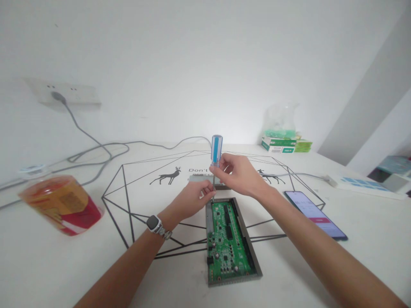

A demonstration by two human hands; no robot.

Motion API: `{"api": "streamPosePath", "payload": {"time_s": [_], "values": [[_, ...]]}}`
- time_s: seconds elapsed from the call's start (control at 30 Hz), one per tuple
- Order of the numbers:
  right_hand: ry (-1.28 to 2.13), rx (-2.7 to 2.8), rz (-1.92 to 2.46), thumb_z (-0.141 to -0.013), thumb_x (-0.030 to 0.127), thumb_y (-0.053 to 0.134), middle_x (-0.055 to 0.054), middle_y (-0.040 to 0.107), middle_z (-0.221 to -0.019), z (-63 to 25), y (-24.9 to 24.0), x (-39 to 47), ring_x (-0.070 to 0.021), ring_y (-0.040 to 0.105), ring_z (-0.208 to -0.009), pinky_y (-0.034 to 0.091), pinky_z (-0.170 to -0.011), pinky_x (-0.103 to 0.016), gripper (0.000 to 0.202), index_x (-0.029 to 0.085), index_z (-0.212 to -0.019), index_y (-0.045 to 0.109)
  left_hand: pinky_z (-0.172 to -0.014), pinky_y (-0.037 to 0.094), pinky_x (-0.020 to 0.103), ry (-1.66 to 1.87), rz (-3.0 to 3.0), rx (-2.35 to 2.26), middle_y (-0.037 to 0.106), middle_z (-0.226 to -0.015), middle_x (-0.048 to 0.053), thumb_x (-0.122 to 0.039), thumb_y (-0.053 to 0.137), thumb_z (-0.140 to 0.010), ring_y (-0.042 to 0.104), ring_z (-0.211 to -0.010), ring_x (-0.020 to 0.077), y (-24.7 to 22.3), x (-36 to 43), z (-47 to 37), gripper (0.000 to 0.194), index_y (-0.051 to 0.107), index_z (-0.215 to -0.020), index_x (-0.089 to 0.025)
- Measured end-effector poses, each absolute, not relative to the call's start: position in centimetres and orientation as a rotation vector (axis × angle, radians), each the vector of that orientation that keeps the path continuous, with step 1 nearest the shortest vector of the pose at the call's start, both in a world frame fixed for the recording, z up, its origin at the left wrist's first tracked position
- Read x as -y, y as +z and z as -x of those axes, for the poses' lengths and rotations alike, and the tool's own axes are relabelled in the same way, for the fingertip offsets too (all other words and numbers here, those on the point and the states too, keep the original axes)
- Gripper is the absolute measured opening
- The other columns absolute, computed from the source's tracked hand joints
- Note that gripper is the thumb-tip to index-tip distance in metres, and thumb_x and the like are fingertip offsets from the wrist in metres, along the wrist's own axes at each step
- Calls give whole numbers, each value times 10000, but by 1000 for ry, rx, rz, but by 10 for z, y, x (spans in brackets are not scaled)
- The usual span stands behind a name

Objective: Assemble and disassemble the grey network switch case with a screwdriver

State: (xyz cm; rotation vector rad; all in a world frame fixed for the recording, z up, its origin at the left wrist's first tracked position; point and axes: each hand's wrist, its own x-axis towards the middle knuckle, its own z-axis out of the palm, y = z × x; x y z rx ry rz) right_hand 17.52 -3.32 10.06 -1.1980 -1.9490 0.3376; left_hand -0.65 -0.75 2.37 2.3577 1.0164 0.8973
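Observation:
My right hand (236, 173) grips a screwdriver (216, 147) with a clear and blue handle, fingers closed low on the handle. The screwdriver stands nearly upright, its shaft pointing down at the far left corner of a green circuit board (221, 231). That board sits in a shallow grey metal casing (251, 250) lying lengthwise on the table. My left hand (195, 196), below a wrist with a smartwatch (154, 223), has its fingers pinched at the lower shaft, over the same corner. The screwdriver's tip is hard to make out there. Behind both hands lies a grey metal piece (196, 178), partly covered.
A red and yellow tub (64, 205) stands at the left, near a grey cable (105, 158) running from a wall socket strip (69, 92). On the right lie a phone (316, 214) and a white power strip (364, 186). Small boxes (278, 143) stand against the wall.

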Motion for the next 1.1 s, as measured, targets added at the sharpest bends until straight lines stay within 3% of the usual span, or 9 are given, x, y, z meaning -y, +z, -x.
{"api": "streamPosePath", "payload": {"time_s": [0.2,0.47,0.53,0.67,0.87,1.1], "values": [[252,1956,1270,-853,430,665,-31,701,-751,-174,103,36,-161,621,-643,426,-612,-303,250,192,-795,615,-634,447,256,918,-2352,-1005,669,-691,-6,-273,581,-891,588,-645,140,23,10,5,145,636,-793,-182],[95,1870,1449,-866,429,623,-26,604,-597,-166,101,40,-146,505,-547,327,-549,-312,349,212,-615,513,-650,468,265,938,-2372,-1001,686,-709,8,-274,574,-889,605,-661,148,21,9,4,149,642,-801,-175],[72,1871,1449,-865,407,618,-27,609,-604,-165,99,40,-145,506,-547,323,-550,-312,326,209,-623,524,-677,487,268,910,-2396,-995,706,-756,20,-220,576,-857,624,-696,155,20,7,8,98,662,-852,-171],[82,1867,1437,-861,389,616,-22,608,-600,-165,98,39,-141,505,-544,313,-549,-309,318,210,-618,517,-714,512,273,770,-2433,-1024,746,-917,49,-166,597,-791,662,-826,185,11,1,18,207,695,-974,-173],[88,1854,1435,-852,407,646,-19,605,-572,-164,99,41,-148,522,-545,323,-556,-306,360,212,-583,506,-701,486,266,638,-2466,-1007,715,-801,20,-137,548,-840,641,-741,171,2,-4,17,146,688,-841,-178],[58,1863,1431,-874,395,628,-18,602,-569,-166,98,37,-145,511,-534,331,-563,-302,368,215,-584,492,-788,463,325,666,-2635,-1084,733,-853,54,-122,540,-877,635,-844,227,3,-4,8,206,735,-862,-186]]}}
